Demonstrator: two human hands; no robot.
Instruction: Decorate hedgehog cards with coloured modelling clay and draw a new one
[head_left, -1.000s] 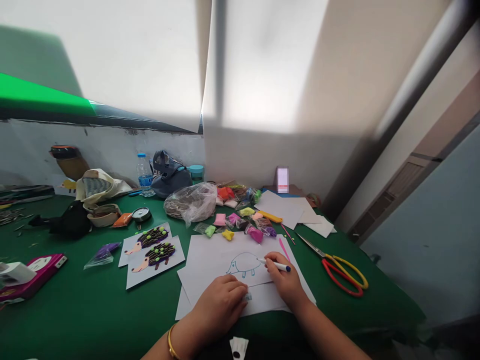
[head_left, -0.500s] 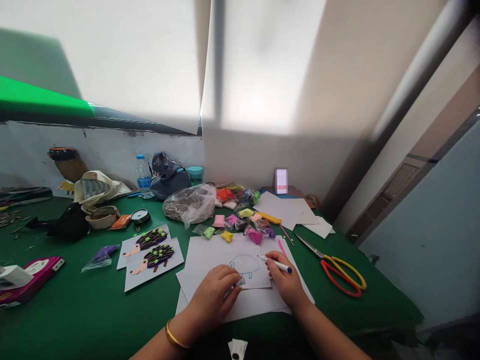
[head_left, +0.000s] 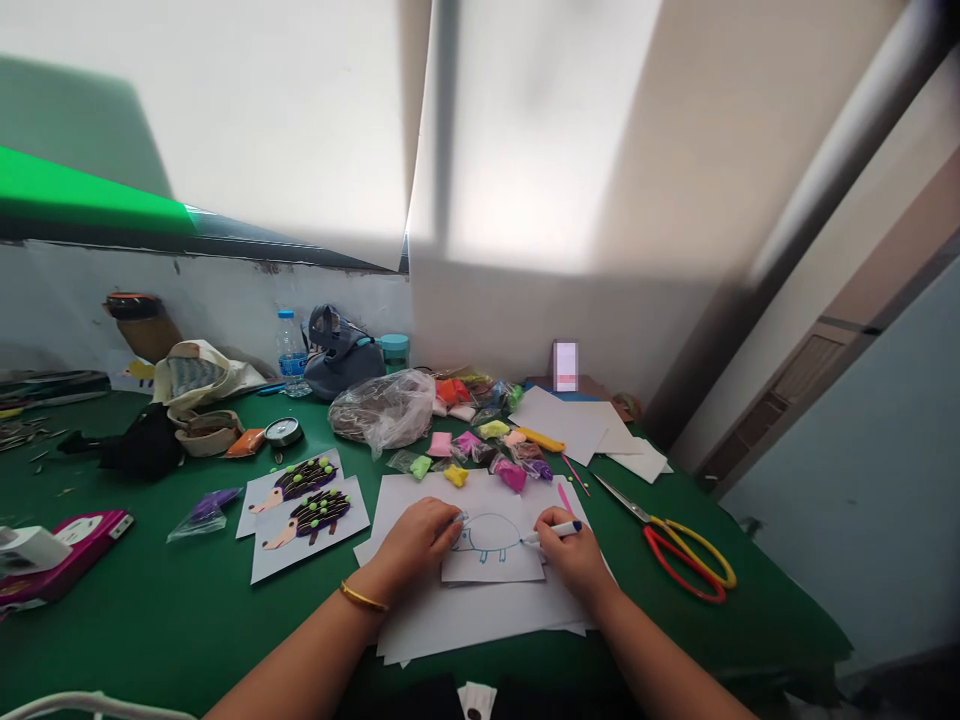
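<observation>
A white marker (head_left: 551,533) with a dark blue end is gripped in my right hand (head_left: 574,560); its tip is at the right end of a blue outline drawing of an animal. That drawing is on a small white sheet (head_left: 491,572), which lies over larger white papers (head_left: 450,622). My left hand (head_left: 418,540) rests at the sheet's upper left, fingers together by the drawn head; whether it pinches anything is hidden. Left of the papers lie two cards with purple hedgehogs (head_left: 319,512) dotted green.
Scissors (head_left: 667,540) with red and yellow handles lie right of the papers. Small packets of coloured clay (head_left: 511,473) sit behind them, near a clear plastic bag (head_left: 384,408). A phone (head_left: 566,367) stands at the back; a pink box (head_left: 75,555) is far left.
My left hand has moved up and left on the sheet, uncovering the drawn head. The marker tip has moved down along the outline's right side, and its back end has tilted up.
</observation>
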